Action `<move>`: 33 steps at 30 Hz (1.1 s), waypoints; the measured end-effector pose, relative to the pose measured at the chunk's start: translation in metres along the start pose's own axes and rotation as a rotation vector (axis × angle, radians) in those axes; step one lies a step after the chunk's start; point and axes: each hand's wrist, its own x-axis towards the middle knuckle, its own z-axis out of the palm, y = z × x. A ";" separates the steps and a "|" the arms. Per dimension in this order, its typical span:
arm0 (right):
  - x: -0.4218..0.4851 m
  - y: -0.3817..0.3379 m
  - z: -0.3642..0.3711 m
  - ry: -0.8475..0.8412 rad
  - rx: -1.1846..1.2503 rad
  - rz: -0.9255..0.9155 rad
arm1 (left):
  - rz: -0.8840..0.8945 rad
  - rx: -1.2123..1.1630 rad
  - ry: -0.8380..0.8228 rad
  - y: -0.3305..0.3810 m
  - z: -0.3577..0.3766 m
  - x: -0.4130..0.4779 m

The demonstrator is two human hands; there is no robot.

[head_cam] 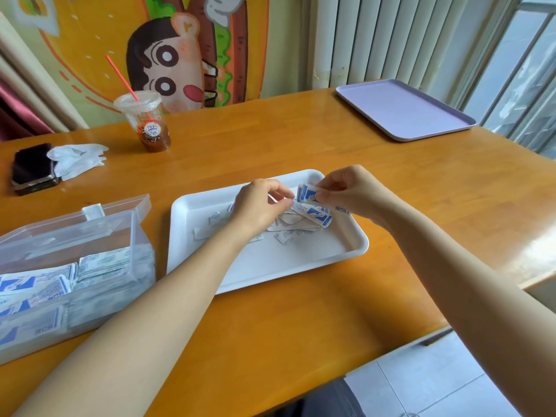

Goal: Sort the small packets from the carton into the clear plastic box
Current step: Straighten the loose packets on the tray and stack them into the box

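**Both hands at packets over the white tray**

At the far left edge of the table (301,320) stands the box (141,245), clear-walled, its lid (117,206) swung up and back. Inside lie stacked packets (102,261) – blue-and-white ones toward the near side, paler grey-printed ones behind them.

Beyond the box, near the table's far left edge, a dark phone (31,167) lies flat with a crumpled white glove (78,159) touching its right side. Further right stands a clear cup (147,121) of brown drink, lidded, with a red straw (120,76) leaning left out of it.

In the middle of the table sits the white tray (270,266), just beside the box. Loose packets (284,237) are scattered over its far half, some partly hidden under the forearm.

The left hand (258,206) hovers over the tray, back of the hand up, fingers curled inward and gripping one end of a small bunch (316,215) of blue-and-white packets that sticks out to the right. How many are in the bunch cannot be told.

The right hand (352,191) is just beside it, thumb and forefinger pinching one packet (307,194) by its edge – held upright just above the bunch, between the two hands. The other fingers are loosely bent.

At the far right corner of the table lies a purple tray (403,112), well apart from everything else.
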 end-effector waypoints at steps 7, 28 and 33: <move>-0.004 -0.003 0.020 -0.048 -0.391 -0.111 | 0.062 0.357 -0.040 -0.008 0.007 0.001; 0.001 -0.007 0.003 -0.110 -0.422 -0.205 | 0.054 0.204 0.007 -0.017 -0.004 -0.002; 0.006 -0.005 0.013 -0.164 -0.482 -0.261 | 0.089 0.174 0.002 -0.015 -0.008 -0.006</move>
